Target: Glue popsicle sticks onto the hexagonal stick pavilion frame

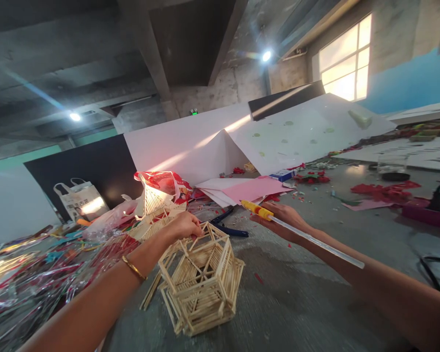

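A many-sided frame (205, 293) built of thin wooden sticks stands on the grey surface in front of me. My left hand (185, 227) has its fingers pinched on the far upper rim of this frame; the fingertips are partly hidden. My right hand (284, 217) is closed round a yellow hot glue gun (256, 209), its nozzle pointing left, apart from the frame. A long clear glue stick (319, 243) runs out of the gun's back along my forearm. Several loose wooden sticks (152, 291) lie left of the frame.
Dark blue pliers (231, 231) lie behind the frame. Another stick-built model (156, 203) stands back left beside red packaging. Plastic-wrapped materials (95, 264) crowd the left. Pink paper (256, 188), red scraps (385, 193) and a purple power strip (427, 212) lie farther back and right.
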